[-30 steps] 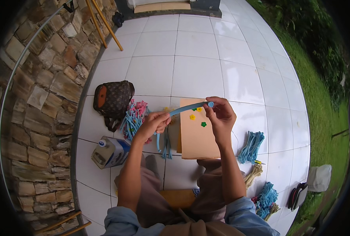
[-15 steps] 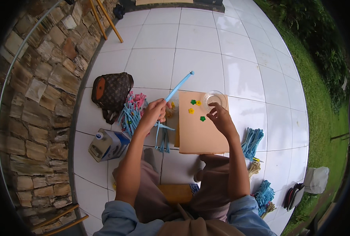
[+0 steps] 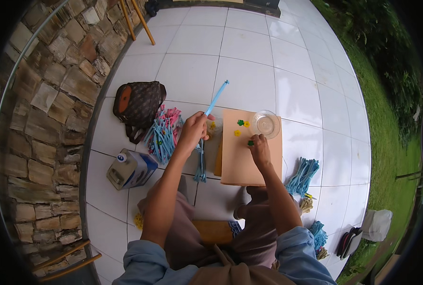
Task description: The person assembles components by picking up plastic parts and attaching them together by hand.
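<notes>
Watching remotely: left hand (image 3: pixel 192 133) closed round a blue strip (image 3: pixel 216 98), long end slanting up and away over the tiled floor (image 3: pixel 247 71), tip darker. Right hand (image 3: pixel 261 151) down at the tan board (image 3: pixel 245 167), fingers bunched at a green flower (image 3: pixel 250 142); whether it is pinched I cannot tell. Just beyond, a clear bowl (image 3: pixel 265 124) on the board's far right part; second green flower (image 3: pixel 240 123) and two yellow flowers (image 3: pixel 237 133) loose to its left. Stage, my judgement: partway, this piece not complete; I make out no flower on the raised strip, and all four are at the board. Left side, a heap of blue and pink strips (image 3: pixel 164 137) shows coloured specks, perhaps work already done, too small for me to confirm. Right side, a blue bundle (image 3: pixel 304 175) lies gathered on the floor, untouched, so plenty appears left
</notes>
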### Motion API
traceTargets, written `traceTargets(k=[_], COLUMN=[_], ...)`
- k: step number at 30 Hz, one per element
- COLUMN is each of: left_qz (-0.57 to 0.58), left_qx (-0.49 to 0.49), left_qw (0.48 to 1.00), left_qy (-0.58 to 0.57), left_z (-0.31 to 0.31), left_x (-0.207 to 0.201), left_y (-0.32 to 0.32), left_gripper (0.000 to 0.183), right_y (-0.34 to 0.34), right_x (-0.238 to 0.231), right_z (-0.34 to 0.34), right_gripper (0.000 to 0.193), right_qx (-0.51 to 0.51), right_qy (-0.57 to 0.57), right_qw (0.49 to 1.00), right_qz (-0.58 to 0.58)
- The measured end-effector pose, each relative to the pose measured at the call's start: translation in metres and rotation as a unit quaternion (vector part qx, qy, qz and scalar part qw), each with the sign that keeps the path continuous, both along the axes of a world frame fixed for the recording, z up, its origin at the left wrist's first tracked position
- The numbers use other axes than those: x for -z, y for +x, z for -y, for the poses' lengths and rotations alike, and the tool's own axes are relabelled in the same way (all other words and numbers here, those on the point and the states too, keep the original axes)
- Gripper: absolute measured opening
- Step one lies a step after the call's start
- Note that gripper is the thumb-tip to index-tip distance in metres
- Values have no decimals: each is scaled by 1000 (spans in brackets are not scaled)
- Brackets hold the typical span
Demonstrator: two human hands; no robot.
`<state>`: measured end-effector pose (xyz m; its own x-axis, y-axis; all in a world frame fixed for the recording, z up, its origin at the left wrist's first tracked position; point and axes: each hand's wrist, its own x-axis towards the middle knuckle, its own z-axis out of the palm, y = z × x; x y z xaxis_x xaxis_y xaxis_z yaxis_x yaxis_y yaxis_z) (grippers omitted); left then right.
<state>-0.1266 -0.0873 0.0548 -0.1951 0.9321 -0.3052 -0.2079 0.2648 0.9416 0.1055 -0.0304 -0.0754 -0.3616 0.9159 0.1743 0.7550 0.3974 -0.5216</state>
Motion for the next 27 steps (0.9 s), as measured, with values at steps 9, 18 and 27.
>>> traceTargets(k=[9, 18, 27], left_qz=[-9, -170, -117], left_qx=[7, -34, -109], left_qw=[1000, 985, 987], left_qy=[14, -5, -24], left_z=[-1, -3, 8], left_x=[-1, 6, 7], left_y=[6, 9, -35], left_gripper=[21, 28, 26], right_y=[-17, -61, -68], right_x=[-21, -98, -58], right_z=[-3, 20, 13], right_gripper=[19, 13, 14], right_qx=[-10, -25, 15], right_qy=[42, 42, -98], right_qw=[999, 985, 973], right_qz=[9, -168, -209])
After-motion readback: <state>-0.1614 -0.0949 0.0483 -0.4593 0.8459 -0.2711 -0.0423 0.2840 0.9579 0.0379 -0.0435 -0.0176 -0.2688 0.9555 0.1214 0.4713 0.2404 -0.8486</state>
